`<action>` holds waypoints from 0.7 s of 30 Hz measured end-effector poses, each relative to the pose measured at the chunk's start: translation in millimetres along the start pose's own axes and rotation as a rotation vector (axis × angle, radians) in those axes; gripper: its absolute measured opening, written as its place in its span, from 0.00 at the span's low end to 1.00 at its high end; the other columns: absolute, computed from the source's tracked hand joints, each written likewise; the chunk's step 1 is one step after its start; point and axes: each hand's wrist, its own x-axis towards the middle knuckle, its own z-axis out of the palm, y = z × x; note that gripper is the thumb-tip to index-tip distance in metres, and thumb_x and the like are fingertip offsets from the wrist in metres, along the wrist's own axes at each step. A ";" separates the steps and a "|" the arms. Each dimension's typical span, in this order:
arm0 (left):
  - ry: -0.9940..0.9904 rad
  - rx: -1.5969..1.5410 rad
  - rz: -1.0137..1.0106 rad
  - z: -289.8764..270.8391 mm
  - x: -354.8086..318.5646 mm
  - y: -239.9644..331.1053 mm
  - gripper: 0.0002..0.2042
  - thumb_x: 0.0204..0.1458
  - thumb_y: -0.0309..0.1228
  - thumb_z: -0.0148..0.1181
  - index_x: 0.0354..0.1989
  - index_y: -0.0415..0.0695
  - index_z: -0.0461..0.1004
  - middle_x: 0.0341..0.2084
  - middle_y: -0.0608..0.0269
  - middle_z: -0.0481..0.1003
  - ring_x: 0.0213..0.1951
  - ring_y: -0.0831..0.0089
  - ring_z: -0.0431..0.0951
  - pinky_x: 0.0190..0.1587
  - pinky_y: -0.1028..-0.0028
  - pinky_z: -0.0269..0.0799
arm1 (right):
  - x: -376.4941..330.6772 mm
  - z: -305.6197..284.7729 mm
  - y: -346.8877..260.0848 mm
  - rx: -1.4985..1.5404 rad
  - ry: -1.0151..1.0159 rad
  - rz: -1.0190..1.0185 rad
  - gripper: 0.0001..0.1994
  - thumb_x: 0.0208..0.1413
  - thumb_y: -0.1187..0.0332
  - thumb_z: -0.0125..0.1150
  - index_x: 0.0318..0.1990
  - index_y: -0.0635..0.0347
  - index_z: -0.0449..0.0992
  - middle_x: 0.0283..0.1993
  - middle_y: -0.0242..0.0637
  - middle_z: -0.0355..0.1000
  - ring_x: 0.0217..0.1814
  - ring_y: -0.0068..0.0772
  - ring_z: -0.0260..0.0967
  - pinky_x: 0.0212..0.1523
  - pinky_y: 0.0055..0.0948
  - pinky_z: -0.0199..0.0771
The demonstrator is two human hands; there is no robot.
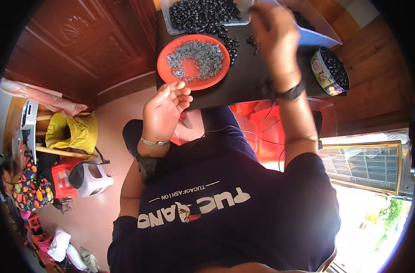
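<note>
My left hand (164,111) is at the table's near edge, beside the lower rim of a round orange-red plate (161,68). Its fingers are loosely half-curled and nothing shows in them. Small shiny silver metal pieces (206,59) are spread on the plate in a ring around a bare patch. My right hand (278,41) is over the far right of the table, smeared by motion, so its grip cannot be made out. Just left of it lie a few small black rings (251,41). Behind the plate, a clear plastic tray (171,28) holds many more black rings (203,13).
Loose black rings (232,48) lie between plate and tray on the dark table (244,86). At the right stand a round tub (323,75) of black pieces and a bluish box (319,40). Under the table is a red stool (266,136); a wooden door (80,41) is at left.
</note>
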 end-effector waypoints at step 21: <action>0.001 0.006 -0.048 -3.0 -4.1 -3.8 0.13 0.60 0.37 0.42 0.37 0.40 0.69 0.34 0.57 0.74 0.36 0.66 0.74 0.42 0.71 0.67 | -63.8 70.0 149.3 -0.271 -1.078 0.265 0.10 0.50 0.64 0.53 0.36 0.49 0.80 0.39 0.40 0.76 0.45 0.45 0.72 0.47 0.41 0.72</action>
